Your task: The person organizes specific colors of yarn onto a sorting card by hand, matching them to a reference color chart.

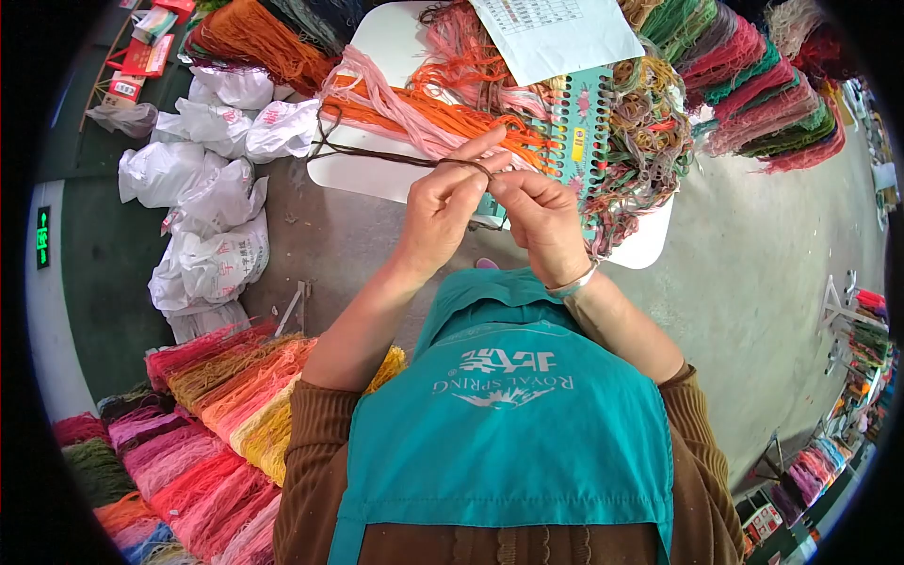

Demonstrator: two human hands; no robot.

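A strand of dark brown thread (377, 153) runs from the left across the white table to my two hands. My left hand (443, 202) is closed on it, with the index finger stretched out to the upper right. Close beside it, my right hand (541, 212) pinches the same thread between thumb and fingers. Just beyond my hands lies a teal card (576, 151) with punched holes along both sides. Orange threads (452, 118) and pink threads (391, 99) lead to the card's left side. Tangled multicoloured threads (645, 122) lie along its right side.
A printed sheet (556, 38) lies at the back of the white table (650, 235). White plastic bags (212, 188) are piled at left. Rows of coloured thread bundles (226, 405) fill the lower left, and more hanging thread bundles (753, 85) stand at the upper right.
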